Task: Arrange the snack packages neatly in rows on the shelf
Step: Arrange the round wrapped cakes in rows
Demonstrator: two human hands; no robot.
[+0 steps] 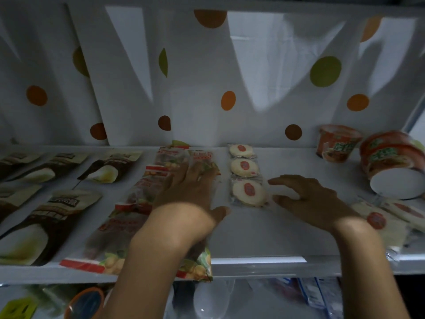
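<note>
Head view shows the left hand (188,189) lying palm-down on the column of red-and-green snack packets (135,199) in the middle of the shelf (257,260), fingers straight and spread, pressing rather than grasping. The right hand (308,199) hovers just right of the column of three round cracker packs (247,192). Its grip is slack, with the fingers loosely extended and holding nothing. Whether the thumb touches the front pack I cannot tell.

The step in hand looks like squaring these two middle columns. To do it well, I would hold the left palm flat so the slippery packets slide as one. The front packet should come back, since its end hangs over the shelf's front edge. The cracker column runs slightly askew toward the back edge. A nudge along its right side with straight fingers should set it parallel to its neighbour with an even gap (pinching thin film is likely to twist it).

Dark brown packets (57,217) already lie in rows toward the left edge. Near the back right corner stands an upright noodle cup (335,143). Beside it a second noodle cup (391,162) lies tipped on its side, base toward the camera, and it could roll. Loose cracker packs (377,221) lie at the front right edge, close by the right forearm, and I judge them yet to be placed. Things on the level below are too blurred to name.
</note>
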